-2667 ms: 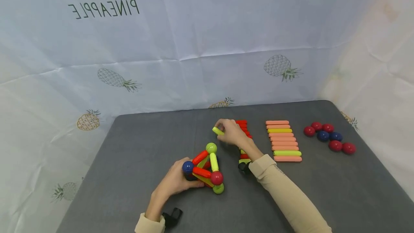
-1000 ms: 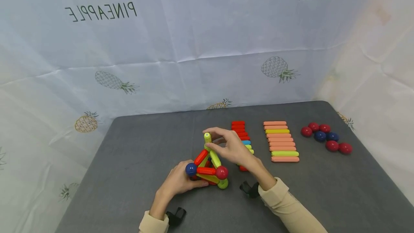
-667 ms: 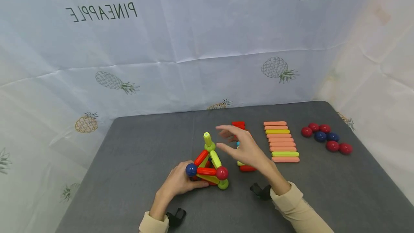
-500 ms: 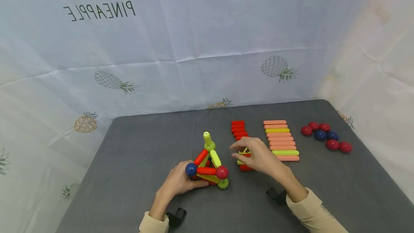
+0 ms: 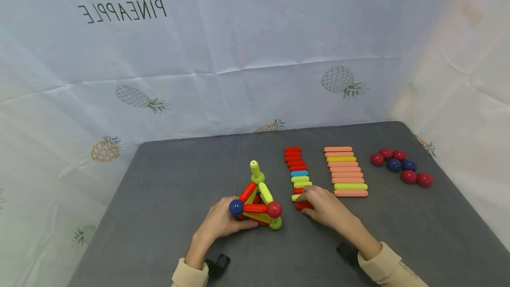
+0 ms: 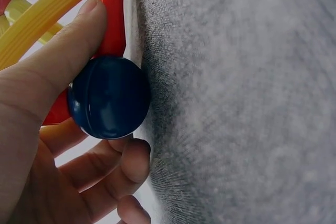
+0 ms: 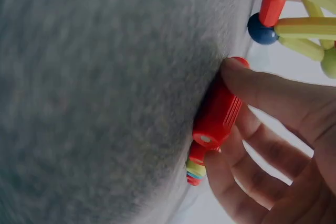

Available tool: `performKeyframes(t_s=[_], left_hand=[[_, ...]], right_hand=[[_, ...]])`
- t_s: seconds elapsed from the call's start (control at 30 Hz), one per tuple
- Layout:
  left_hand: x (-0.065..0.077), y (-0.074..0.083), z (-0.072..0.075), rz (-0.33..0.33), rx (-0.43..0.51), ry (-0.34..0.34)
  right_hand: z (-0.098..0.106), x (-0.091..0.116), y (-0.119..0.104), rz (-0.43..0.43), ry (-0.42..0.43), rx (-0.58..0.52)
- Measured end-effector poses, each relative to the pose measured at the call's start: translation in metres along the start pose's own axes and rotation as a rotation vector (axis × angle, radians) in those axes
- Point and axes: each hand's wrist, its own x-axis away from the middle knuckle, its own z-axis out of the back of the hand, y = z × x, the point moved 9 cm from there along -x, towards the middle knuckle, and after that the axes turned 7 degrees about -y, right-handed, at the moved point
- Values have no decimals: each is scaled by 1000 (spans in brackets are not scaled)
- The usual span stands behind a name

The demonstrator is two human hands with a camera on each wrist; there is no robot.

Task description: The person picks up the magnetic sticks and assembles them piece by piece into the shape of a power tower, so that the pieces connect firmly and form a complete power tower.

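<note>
A person in beige sleeves [image 5: 392, 265] works with both hands at a dark grey table [image 5: 187, 176]. The left hand [image 5: 220, 221] grips a frame of rods and balls [image 5: 255, 208] by its base, the thumb lying along a low red bar and the fingers curled near a dark blue ball [image 6: 111, 97]. A lime rod [image 5: 255, 168] stands upright from the green ball [image 5: 257, 178] at the frame's far corner. Just to the right, the right hand [image 5: 326, 206] pinches a red rod [image 7: 220, 109] between thumb and fingers at the near end of a short column of rods [image 5: 299, 173]. Beyond that lie a row of mostly salmon-pink rods [image 5: 346, 169] and seven red and blue balls [image 5: 393, 165]. A pale cloth [image 5: 239, 30] printed with pineapples hangs behind.
</note>
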Motion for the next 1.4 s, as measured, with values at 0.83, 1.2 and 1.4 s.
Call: performKeyframes(t_s=[0.83, 1.2, 1.4], left_hand=[[-1, -1, -1, 99, -49, 121], [-1, 1, 0, 86, -3, 115], [0, 2, -4, 9, 6, 3]], right_hand=[[55, 1, -58, 252, 382, -650], [46, -2, -57, 242, 374, -657], [38, -5, -54, 184, 312, -621]])
